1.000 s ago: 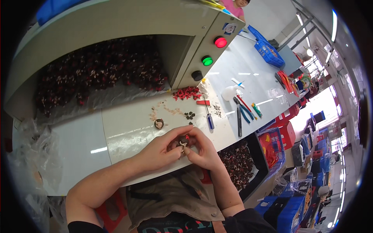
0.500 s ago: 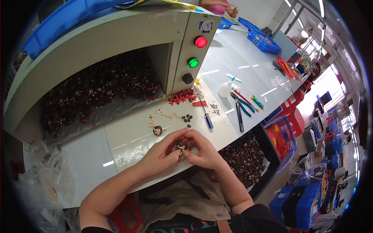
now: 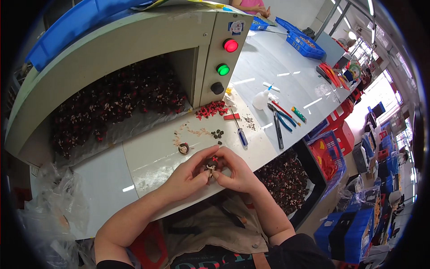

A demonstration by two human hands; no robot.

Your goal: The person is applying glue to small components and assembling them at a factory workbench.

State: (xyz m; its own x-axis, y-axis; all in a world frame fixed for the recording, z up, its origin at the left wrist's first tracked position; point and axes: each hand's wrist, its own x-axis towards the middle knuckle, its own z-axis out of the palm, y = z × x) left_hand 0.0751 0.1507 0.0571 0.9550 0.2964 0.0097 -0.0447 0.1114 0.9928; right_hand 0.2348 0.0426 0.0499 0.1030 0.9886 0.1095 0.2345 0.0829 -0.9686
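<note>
Both hands meet at the front edge of the white work board, around a small dark-brown figurine part (image 3: 211, 165) with a red bow and a pale piece on it. My left hand (image 3: 191, 175) is closed on its left side, thumb pressing near the pale piece. My right hand (image 3: 235, 174) grips the other side, its thumb tip close to the left one. Fingers hide much of the part. Beyond my left hand lies a similar brown-and-pale part (image 3: 183, 148). Pale bits (image 3: 197, 132), dark bits (image 3: 217, 134) and red bows (image 3: 212, 109) are scattered farther off.
A machine (image 3: 204, 40) with lit buttons stands at left, its opening full of dark parts (image 3: 121, 96). Right of the board lie a screwdriver (image 3: 242, 136), pliers (image 3: 285, 121) and a white bottle (image 3: 260, 101). A tray of dark parts (image 3: 286, 184) sits by my right arm.
The whole view has shifted slightly. My hands keep almost the same hold on the small part. At the far table, the person in pink has lowered their hands.
</note>
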